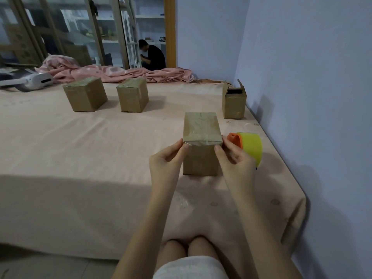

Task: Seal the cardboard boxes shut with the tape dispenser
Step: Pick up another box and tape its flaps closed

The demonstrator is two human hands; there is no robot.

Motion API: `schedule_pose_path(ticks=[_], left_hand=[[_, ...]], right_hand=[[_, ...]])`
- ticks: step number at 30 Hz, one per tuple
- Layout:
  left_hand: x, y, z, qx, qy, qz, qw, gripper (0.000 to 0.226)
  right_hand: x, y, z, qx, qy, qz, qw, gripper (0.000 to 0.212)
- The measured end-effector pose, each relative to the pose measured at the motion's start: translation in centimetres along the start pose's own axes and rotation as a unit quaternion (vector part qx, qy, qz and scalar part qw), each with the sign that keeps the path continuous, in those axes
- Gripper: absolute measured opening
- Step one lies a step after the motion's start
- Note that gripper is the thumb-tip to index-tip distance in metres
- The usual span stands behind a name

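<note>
A brown cardboard box (200, 135) stands on the pink bed (80, 158) right in front of me, its top flaps closed under clear tape. My left hand (168, 161) pinches the top front left corner of the box. My right hand (234, 158) presses its fingers on the top front right corner. The yellow and orange tape dispenser (249, 147) lies on the bed just right of the box, behind my right hand, with no hand on it. Two closed boxes (85, 94) (132, 95) stand farther back. An open box (234, 101) with raised flaps stands at the back right.
A crumpled pink blanket (120, 72) lies along the bed's far edge. A white device (38, 80) rests at the far left. The blue wall (312, 97) runs close along the bed's right side. A person in black (152, 55) sits beyond the doorway.
</note>
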State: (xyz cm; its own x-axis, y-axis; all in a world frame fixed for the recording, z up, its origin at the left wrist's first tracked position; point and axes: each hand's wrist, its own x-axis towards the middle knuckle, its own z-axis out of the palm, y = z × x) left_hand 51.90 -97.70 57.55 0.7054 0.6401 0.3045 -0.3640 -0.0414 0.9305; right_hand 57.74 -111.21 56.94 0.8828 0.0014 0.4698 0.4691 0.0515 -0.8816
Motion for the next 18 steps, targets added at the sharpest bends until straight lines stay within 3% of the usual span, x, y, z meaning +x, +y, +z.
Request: schedule_pose_path(ticks=[10,13,18], left_hand=[[-0.2,0.4,0.4,0.021,0.011,0.017,1.0,0.016],[0.2,1.0,-0.1,0.008,-0.012,-0.017,1.0,0.01],[0.6,2.2,0.3,0.111,-0.001,0.004,0.994,0.035]], right_hand=[[-0.1,0.1,0.2,0.03,0.025,0.015,0.999,0.029],[0.2,-0.5,-0.2,0.049,0.026,0.05,0.997,0.018],[0.7,-1.3,0.5,-0.009,0.022,0.008,1.0,0.035]])
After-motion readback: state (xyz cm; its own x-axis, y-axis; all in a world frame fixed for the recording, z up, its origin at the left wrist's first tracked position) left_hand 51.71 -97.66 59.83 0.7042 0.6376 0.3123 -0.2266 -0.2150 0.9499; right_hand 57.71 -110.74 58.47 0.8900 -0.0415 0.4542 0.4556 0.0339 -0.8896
